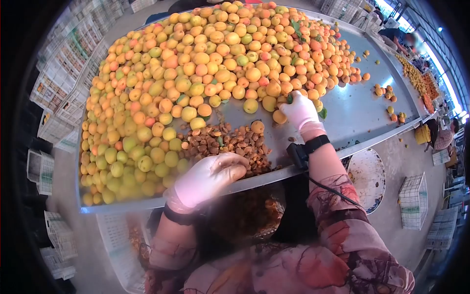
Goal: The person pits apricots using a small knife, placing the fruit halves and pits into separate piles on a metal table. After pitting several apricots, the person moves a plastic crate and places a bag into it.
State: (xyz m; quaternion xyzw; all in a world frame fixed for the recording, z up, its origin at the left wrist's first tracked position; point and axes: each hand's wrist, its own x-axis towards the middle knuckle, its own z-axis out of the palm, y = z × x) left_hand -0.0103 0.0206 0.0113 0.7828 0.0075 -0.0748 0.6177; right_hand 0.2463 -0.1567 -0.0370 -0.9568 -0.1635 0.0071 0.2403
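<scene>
My left hand (210,179), in a pale, stained glove, is over the tray's near edge beside a heap of brown pits (235,144). Its fingers are curled together, and what they hold, if anything, is hidden. Gloved too, my right hand (299,112) reaches to the front of the piled apricots (205,59), its fingers bent and pressed together by a small green piece (290,99). An orange apricot (279,116) lies just below those fingertips. The metal tray (352,110) holds the fruit and the pits.
Below the near edge sits a container with orange-brown scraps (264,213). A round, pale tub (367,179) stands on the floor at right, near a white crate (413,201). More crates (63,90) are stacked at left. Another person (395,38) bends over a far table.
</scene>
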